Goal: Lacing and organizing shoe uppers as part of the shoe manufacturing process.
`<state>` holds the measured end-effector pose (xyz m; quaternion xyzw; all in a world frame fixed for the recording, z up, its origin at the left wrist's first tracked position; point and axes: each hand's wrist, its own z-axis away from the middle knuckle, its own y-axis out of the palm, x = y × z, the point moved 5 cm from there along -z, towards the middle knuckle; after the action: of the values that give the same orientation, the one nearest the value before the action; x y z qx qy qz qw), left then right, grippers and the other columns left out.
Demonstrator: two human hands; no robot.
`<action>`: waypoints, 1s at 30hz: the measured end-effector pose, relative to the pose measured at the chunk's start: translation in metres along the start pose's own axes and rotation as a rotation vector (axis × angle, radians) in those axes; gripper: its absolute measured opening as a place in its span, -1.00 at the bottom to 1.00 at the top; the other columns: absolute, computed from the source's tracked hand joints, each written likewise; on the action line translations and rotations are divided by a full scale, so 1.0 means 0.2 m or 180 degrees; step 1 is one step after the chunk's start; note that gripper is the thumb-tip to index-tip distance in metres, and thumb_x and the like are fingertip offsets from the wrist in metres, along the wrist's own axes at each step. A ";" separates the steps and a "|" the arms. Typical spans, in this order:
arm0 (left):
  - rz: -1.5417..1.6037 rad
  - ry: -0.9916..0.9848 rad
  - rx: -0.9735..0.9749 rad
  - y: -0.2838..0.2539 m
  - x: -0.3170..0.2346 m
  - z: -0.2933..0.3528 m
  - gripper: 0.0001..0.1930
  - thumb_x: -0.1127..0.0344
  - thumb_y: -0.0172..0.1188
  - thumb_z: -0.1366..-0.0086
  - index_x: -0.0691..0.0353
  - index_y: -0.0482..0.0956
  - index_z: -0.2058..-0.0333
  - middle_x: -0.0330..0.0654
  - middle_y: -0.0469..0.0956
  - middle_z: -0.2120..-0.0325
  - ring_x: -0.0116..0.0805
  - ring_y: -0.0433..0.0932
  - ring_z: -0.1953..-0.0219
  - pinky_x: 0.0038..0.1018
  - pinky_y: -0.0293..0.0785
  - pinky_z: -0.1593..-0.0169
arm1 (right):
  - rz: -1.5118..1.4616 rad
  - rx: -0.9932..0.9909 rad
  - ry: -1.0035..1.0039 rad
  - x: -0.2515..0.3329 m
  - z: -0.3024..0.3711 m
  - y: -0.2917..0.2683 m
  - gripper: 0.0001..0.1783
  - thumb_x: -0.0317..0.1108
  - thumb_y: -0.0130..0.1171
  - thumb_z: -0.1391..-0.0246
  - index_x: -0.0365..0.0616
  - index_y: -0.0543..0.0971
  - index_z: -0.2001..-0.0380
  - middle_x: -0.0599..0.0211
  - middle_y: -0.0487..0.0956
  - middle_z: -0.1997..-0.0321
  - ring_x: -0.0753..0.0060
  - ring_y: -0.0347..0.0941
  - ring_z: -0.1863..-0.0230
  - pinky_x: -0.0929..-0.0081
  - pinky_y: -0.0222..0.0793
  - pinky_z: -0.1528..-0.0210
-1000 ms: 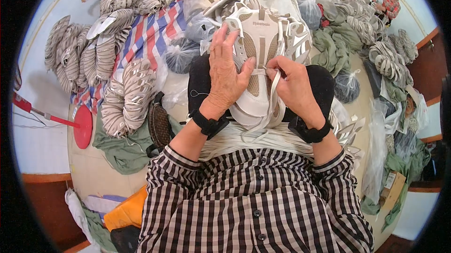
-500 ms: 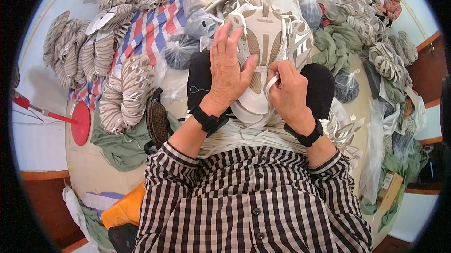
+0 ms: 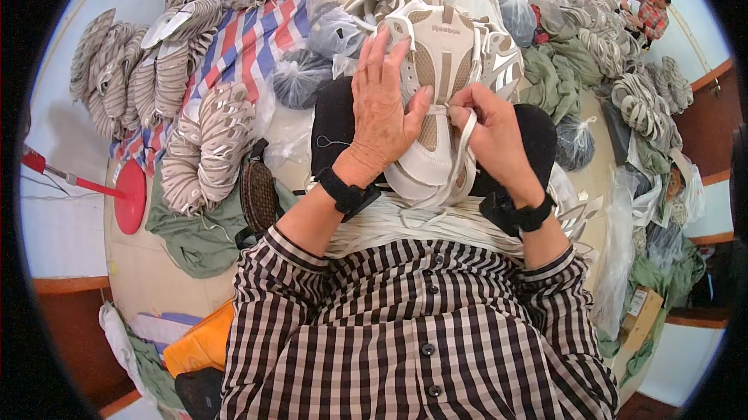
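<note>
A white and tan shoe upper (image 3: 421, 157) lies over my lap, its toe toward me. My left hand (image 3: 383, 108) rests along its left side, fingers stretched out and apart, the thumb reaching to the lace row. My right hand (image 3: 492, 133) is closed in a pinch on a white shoelace (image 3: 470, 139) at the right of the lowest eyelets. A length of that lace hangs down past the toe. One strand crosses the upper between thumb and right fingers. Behind, more shoe uppers (image 3: 502, 58) are piled. Across my lap lies a bundle of white laces (image 3: 366, 229).
Bundled shoe uppers (image 3: 206, 151) stand at left on green cloth and a striped sheet (image 3: 253, 34). A brown pouch (image 3: 259, 195) and a red round base (image 3: 131, 197) are nearby. Plastic bags and green cloth (image 3: 557, 73) lie at right. Another person (image 3: 647, 15) sits far right.
My right hand has moved slightly up and right, and the lace now droops in a longer curve below it. My left hand keeps nearly the same place on the shoe upper.
</note>
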<state>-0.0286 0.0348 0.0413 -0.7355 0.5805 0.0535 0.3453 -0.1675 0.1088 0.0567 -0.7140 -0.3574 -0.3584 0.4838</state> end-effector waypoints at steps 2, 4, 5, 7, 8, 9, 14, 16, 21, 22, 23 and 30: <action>-0.0015 -0.0001 0.0009 0.00 0.01 0.00 -0.35 0.27 0.17 -0.11 0.27 0.17 -0.17 0.12 0.04 -0.24 0.18 0.01 -0.27 -0.10 -0.04 -0.27 | -0.0425 0.0240 0.0094 -0.03 -0.03 -0.01 -0.92 -0.54 0.11 0.03 -0.29 0.43 0.43 0.30 0.43 0.58 0.58 0.28 0.49 0.54 0.25 0.41; -0.0024 0.0021 -0.0018 0.00 0.00 0.00 -0.35 0.28 0.17 -0.11 0.27 0.16 -0.17 0.13 0.04 -0.24 0.18 0.01 -0.27 -0.10 -0.05 -0.27 | -0.0094 0.0327 -0.0089 -0.02 -0.03 -0.01 -0.92 -0.54 0.10 0.02 -0.29 0.41 0.43 0.18 0.46 0.55 0.41 0.38 0.48 0.48 0.28 0.39; -0.0018 0.0019 -0.0013 0.01 0.00 0.00 -0.35 0.28 0.17 -0.11 0.27 0.16 -0.17 0.13 0.04 -0.24 0.18 0.01 -0.27 -0.10 -0.05 -0.27 | -0.0093 0.0325 -0.0081 -0.01 -0.04 -0.01 -0.92 -0.54 0.10 0.02 -0.29 0.41 0.43 0.18 0.46 0.55 0.41 0.38 0.48 0.48 0.28 0.39; -0.0050 0.0006 -0.0006 0.01 -0.01 0.00 -0.35 0.27 0.17 -0.12 0.26 0.16 -0.17 0.13 0.04 -0.24 0.17 0.01 -0.27 -0.10 -0.05 -0.27 | 0.0811 0.0000 -0.1093 0.08 -0.03 -0.01 -0.94 -0.58 0.04 0.02 -0.29 0.41 0.41 0.05 0.48 0.50 0.12 0.44 0.44 0.38 0.32 0.37; -0.0053 0.0010 0.0005 0.01 -0.01 0.00 -0.35 0.27 0.17 -0.12 0.26 0.16 -0.17 0.13 0.04 -0.24 0.17 0.01 -0.27 -0.10 -0.05 -0.27 | 0.0804 -0.0007 -0.1088 0.08 -0.03 -0.01 -0.94 -0.58 0.04 0.02 -0.29 0.41 0.41 0.05 0.48 0.50 0.12 0.44 0.44 0.38 0.32 0.37; -0.0075 0.0012 0.0022 0.01 -0.01 0.00 -0.35 0.27 0.17 -0.12 0.27 0.16 -0.17 0.14 0.03 -0.24 0.17 0.01 -0.27 -0.10 -0.05 -0.27 | 0.0887 -0.0093 -0.1085 0.08 -0.02 -0.01 -0.90 -0.62 0.01 0.05 -0.29 0.41 0.40 0.00 0.47 0.48 0.01 0.44 0.40 0.33 0.33 0.36; -0.0096 -0.0001 0.0048 0.01 -0.01 0.01 -0.36 0.27 0.18 -0.12 0.26 0.18 -0.16 0.13 0.03 -0.24 0.17 0.00 -0.27 -0.09 -0.05 -0.26 | 0.0819 -0.0267 -0.0475 0.02 -0.01 -0.03 -0.79 -0.68 -0.03 0.16 -0.26 0.41 0.37 -0.03 0.47 0.44 -0.11 0.44 0.36 0.24 0.33 0.37; -0.0043 -0.0046 0.0035 0.01 -0.01 0.01 -0.37 0.27 0.18 -0.12 0.26 0.19 -0.17 0.12 0.03 -0.25 0.17 0.00 -0.28 -0.08 -0.05 -0.26 | 0.1000 -0.0330 -0.0864 0.06 0.00 -0.02 -0.77 -0.67 0.01 0.20 -0.25 0.41 0.37 0.02 0.48 0.42 -0.08 0.45 0.33 0.22 0.34 0.35; -0.0123 -0.0012 0.0015 0.02 -0.01 0.01 -0.36 0.28 0.17 -0.12 0.26 0.18 -0.17 0.11 0.02 -0.25 0.17 -0.02 -0.28 -0.08 -0.05 -0.26 | 0.1545 -0.0384 -0.1388 0.12 -0.01 0.05 -0.74 -0.69 -0.01 0.21 -0.23 0.40 0.35 0.07 0.47 0.42 -0.05 0.44 0.30 0.20 0.36 0.29; -0.0132 0.0000 0.0005 0.02 -0.01 0.01 -0.36 0.28 0.17 -0.11 0.26 0.18 -0.17 0.11 0.01 -0.26 0.17 -0.02 -0.28 -0.08 -0.05 -0.26 | 0.1566 -0.0312 -0.1482 0.14 -0.01 0.06 -0.73 -0.69 -0.02 0.21 -0.23 0.40 0.35 0.07 0.46 0.41 -0.05 0.44 0.29 0.20 0.36 0.27; -0.0134 0.0004 0.0003 0.02 -0.01 0.01 -0.36 0.28 0.17 -0.11 0.26 0.18 -0.17 0.11 0.01 -0.26 0.17 -0.02 -0.28 -0.08 -0.05 -0.26 | 0.1565 -0.0315 -0.1485 0.14 -0.01 0.06 -0.73 -0.69 -0.02 0.21 -0.23 0.40 0.35 0.07 0.46 0.41 -0.05 0.44 0.29 0.20 0.36 0.27; -0.0099 -0.0031 0.0048 -0.04 -0.03 0.00 -0.39 0.31 0.19 -0.08 0.27 0.23 -0.13 0.10 0.11 -0.20 0.14 0.04 -0.25 -0.08 -0.02 -0.24 | 0.1065 -0.0583 -0.0958 0.08 0.02 0.02 -0.78 -0.58 0.10 0.12 -0.20 0.45 0.32 0.11 0.49 0.43 0.01 0.47 0.35 0.25 0.36 0.35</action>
<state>-0.0244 0.0409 0.0478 -0.7416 0.5677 0.0473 0.3543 -0.1559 0.1148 0.0676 -0.8495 -0.2682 -0.1937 0.4109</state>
